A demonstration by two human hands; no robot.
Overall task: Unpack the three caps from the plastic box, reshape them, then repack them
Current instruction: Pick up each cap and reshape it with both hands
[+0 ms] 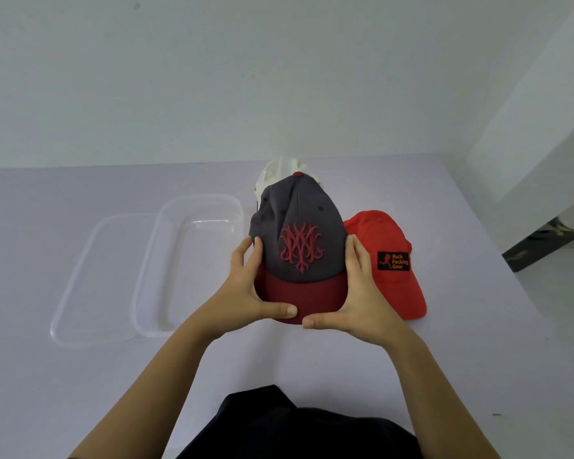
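A grey cap [300, 226] with a dark red brim and a red embroidered emblem is held up over the table, brim toward me. My left hand [246, 293] grips its left side, thumb under the brim. My right hand [358, 299] grips the right side the same way. A red cap [388, 240] with a black patch lies on the table to the right. Behind the grey cap a white cap [279, 175] shows only in part. The clear plastic box [153, 260] stands empty to the left.
The clear lid [80, 279] lies flat beside the box on its left. The pale table [444, 359] ends at a white wall behind and drops off at the right edge to a floor. My dark clothing shows at the bottom.
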